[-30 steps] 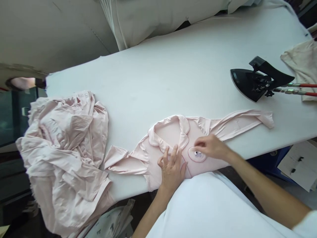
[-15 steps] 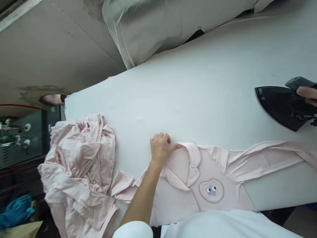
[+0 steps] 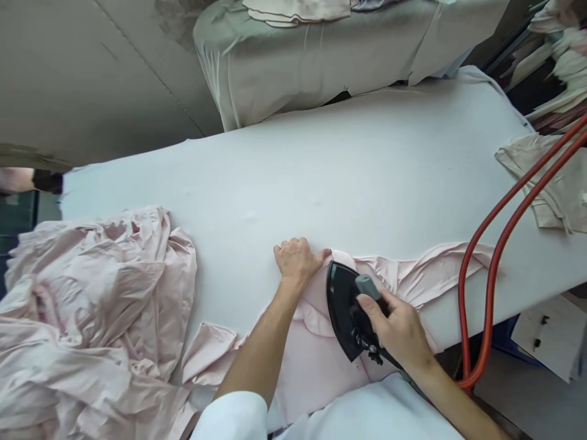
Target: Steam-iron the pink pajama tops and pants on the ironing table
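Note:
A pale pink pajama top [image 3: 316, 363] lies spread along the near side of the white ironing table. My left hand [image 3: 298, 260] is at its collar's far edge, fingers curled and thumb on the cloth. In my right hand [image 3: 398, 330] is the grey handle of a black steam iron [image 3: 342, 308]. The iron rests over the right half of the collar and chest, its tip pointing away from me. It hides much of the collar and the chest patch. One sleeve stretches right, the other is folded at the left.
A crumpled heap of pink garments [image 3: 105, 305] covers the table's left end. Red hoses [image 3: 490, 281] loop down across the right side. Folded beige cloth [image 3: 550, 183] lies at the right end. Behind stands another padded board [image 3: 284, 67] with folded cloth on top.
My right hand has brought the iron from the far right onto the collar area. My left hand stays at the collar. The view has shifted, bringing the red hoses into sight.

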Available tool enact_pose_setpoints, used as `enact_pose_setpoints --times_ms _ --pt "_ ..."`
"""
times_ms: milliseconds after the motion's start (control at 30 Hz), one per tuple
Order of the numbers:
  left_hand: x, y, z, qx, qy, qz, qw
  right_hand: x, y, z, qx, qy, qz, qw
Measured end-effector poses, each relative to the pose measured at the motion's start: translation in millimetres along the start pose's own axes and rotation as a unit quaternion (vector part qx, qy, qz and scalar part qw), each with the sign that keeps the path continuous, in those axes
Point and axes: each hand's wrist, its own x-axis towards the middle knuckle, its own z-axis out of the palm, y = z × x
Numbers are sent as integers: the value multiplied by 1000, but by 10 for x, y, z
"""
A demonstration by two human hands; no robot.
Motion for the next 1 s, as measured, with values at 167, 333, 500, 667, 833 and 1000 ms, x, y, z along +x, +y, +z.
enact_pose_setpoints --times_ms 167,333,500,667,833,1000 --pt "-181 -468 -165 -153 -123 20 980 686 -152 -3 -225 -25 -59 972" --pt "-252 -597 -71 -200 -94 -46 974 1262 -360 -233 -319 -238 -274 875" --pt "-312 -689 32 -244 -8 8 970 1358 -841 37 -397 -351 -353 771" --pt "-231 -929 -205 -152 -115 236 953 1046 -782 15 -417 -246 -271 832" --pt "105 -917 -384 -50 -214 351 910 162 -454 88 -334 -190 -194 903" --pt "180 -908 -279 -61 -181 330 924 -248 -580 644 -264 -169 -103 944"
